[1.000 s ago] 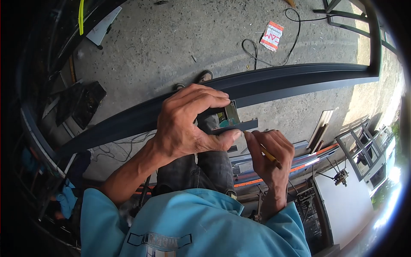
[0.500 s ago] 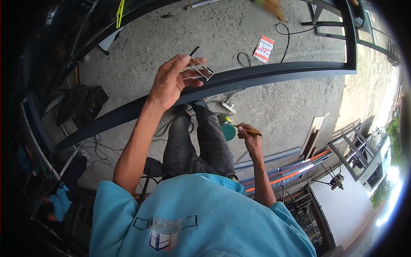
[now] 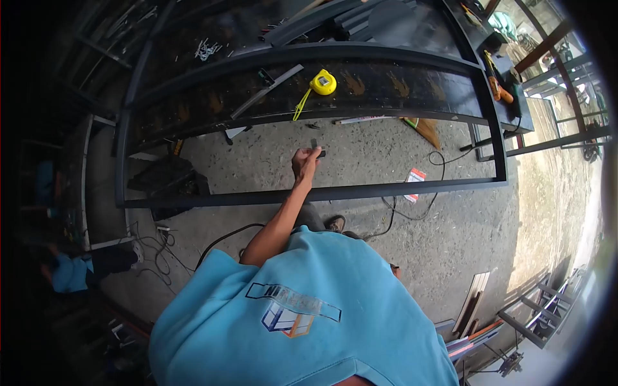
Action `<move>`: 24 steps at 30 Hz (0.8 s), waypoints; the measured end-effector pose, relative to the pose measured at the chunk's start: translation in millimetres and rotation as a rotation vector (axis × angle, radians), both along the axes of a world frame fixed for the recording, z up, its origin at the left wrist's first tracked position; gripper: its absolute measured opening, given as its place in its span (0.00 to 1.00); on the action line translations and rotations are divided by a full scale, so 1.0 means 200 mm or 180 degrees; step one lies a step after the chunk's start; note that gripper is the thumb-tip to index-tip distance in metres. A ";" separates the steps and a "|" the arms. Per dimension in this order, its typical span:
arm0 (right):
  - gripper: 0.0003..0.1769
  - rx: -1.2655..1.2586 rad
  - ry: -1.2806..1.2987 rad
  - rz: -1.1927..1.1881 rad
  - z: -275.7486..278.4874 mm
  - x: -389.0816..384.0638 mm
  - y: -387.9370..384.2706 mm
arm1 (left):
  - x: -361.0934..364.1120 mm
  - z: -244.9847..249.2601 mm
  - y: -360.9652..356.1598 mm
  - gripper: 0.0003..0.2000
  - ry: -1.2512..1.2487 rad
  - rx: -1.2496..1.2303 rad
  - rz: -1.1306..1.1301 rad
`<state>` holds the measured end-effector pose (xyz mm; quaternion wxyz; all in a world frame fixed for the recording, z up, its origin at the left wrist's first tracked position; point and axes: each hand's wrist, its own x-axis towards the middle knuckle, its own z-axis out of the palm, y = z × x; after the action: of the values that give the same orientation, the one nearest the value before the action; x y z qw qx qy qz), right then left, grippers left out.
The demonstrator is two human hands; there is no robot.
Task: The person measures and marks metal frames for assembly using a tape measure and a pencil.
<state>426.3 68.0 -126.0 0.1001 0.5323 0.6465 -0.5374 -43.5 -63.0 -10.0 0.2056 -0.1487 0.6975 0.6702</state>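
My left hand (image 3: 305, 162) reaches forward over the near bar of a dark metal frame (image 3: 360, 191). Its fingers are closed on a small metal bracket (image 3: 315, 143) with a dark part. Only a sliver of what looks like my right hand (image 3: 396, 271) shows past the shirt's edge, so its fingers and anything in them are hidden. Ahead of my left hand, a yellow tape measure (image 3: 324, 82) with a yellow strap lies on a black bench (image 3: 367, 96). Left of it rests a combination square (image 3: 267, 92).
Grey profiles (image 3: 315, 26) and several small metal pieces (image 3: 207, 49) lie at the back. An orange-handled tool (image 3: 499, 90) sits at the right. On the floor are a black cable (image 3: 393, 219), a red-and-white packet (image 3: 415, 183) and a broom (image 3: 425, 130). A co-worker (image 3: 74, 273) is at far left.
My view has tilted up and forward, bringing the bench and tape measure into sight. My left hand has reached forward with the bracket. My right hand, earlier holding a pencil, is now almost hidden.
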 end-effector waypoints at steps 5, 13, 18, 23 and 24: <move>0.22 0.0252 0.0037 0.0157 0.13 -0.58 0.02 | -0.62 0.12 -0.03 0.17 0.2225 -0.0970 0.0465; 0.22 0.0859 -0.0256 -0.1017 0.34 -0.83 -0.09 | -1.39 0.21 0.00 0.11 0.3524 -0.1869 -0.0477; 0.20 0.0721 -0.0725 -0.1177 0.32 -0.61 -0.10 | -1.57 -0.02 0.27 0.12 0.4011 -0.1824 -0.2490; 0.15 0.1712 0.0044 -0.2570 0.72 -0.63 -0.06 | -1.17 0.20 0.52 0.29 0.3314 -0.2017 -0.2155; 0.14 0.1766 0.0384 -0.2765 0.81 -0.67 -0.02 | -1.09 0.18 0.57 0.34 0.2730 -0.2544 -0.2671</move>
<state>292.1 63.8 35.6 -0.3145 0.7261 0.4887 -0.3674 -262.1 50.7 26.5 0.0836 0.3442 0.9070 0.2277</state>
